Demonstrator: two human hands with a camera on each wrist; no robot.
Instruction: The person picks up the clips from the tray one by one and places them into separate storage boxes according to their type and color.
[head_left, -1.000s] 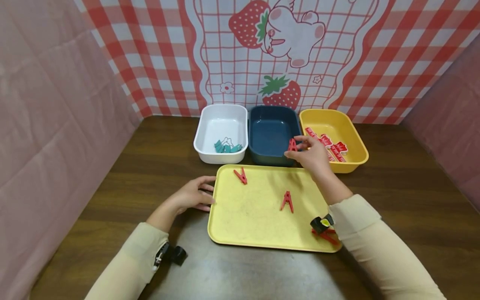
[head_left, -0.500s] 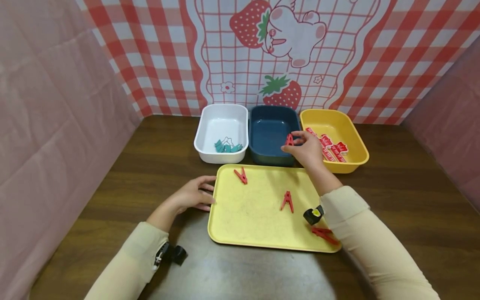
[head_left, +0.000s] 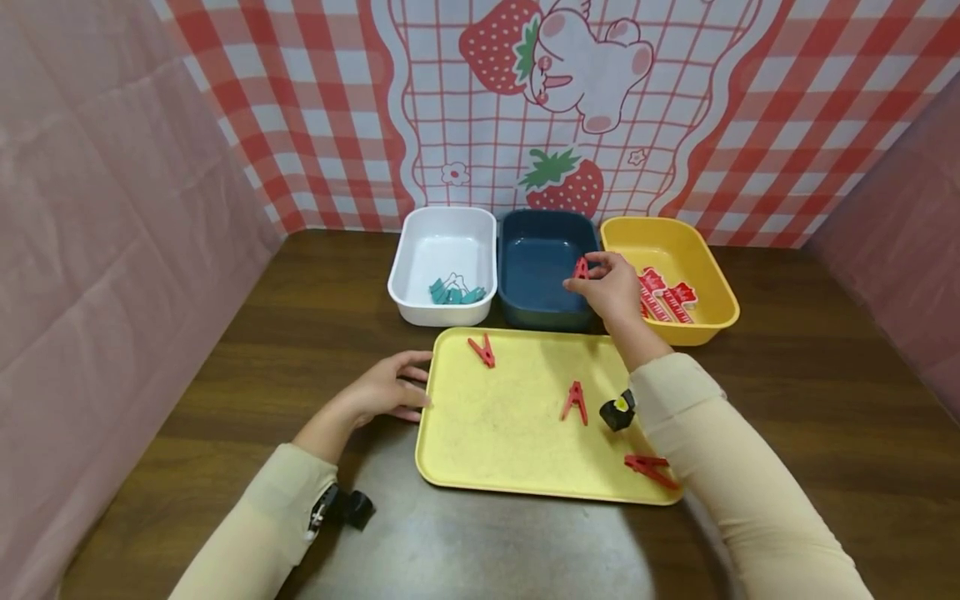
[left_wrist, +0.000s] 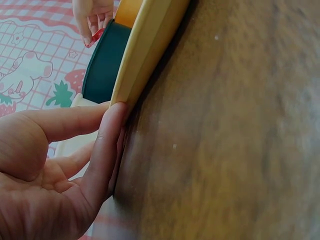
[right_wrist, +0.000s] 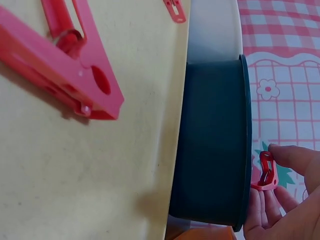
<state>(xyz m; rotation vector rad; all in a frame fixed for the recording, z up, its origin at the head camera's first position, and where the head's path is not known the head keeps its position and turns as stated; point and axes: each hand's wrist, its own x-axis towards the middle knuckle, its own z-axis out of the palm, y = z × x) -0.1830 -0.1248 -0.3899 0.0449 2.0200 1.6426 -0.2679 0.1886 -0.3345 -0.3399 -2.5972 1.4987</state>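
My right hand (head_left: pixel 613 290) pinches a red plastic clothespin (head_left: pixel 581 268) between thumb and fingers. It hangs above the right part of the dark blue bin (head_left: pixel 547 312). In the right wrist view the held clothespin (right_wrist: pixel 268 172) is beyond the bin's rim. My left hand (head_left: pixel 386 387) rests its fairly straight fingers against the left edge of the yellow tray (head_left: pixel 495 433). In the left wrist view its fingertips (left_wrist: pixel 116 109) touch the tray's rim. On the tray lie a clothespin (head_left: pixel 483 351) at the upper left, another clothespin (head_left: pixel 575 403) near the middle and a clothespin (head_left: pixel 649 470) at the lower right.
A white bin (head_left: pixel 442 315) with several teal clips (head_left: pixel 455 293) stands left of the blue bin. To its right is a yellow bin (head_left: pixel 716 287) with red-and-white flat pieces (head_left: pixel 667 302). A checked cloth (head_left: pixel 322 125) hangs behind the bins.
My right hand has moved slightly away from me and to the left with the clothespin, further over the dark blue bin. The left hand has stayed at the tray's edge.
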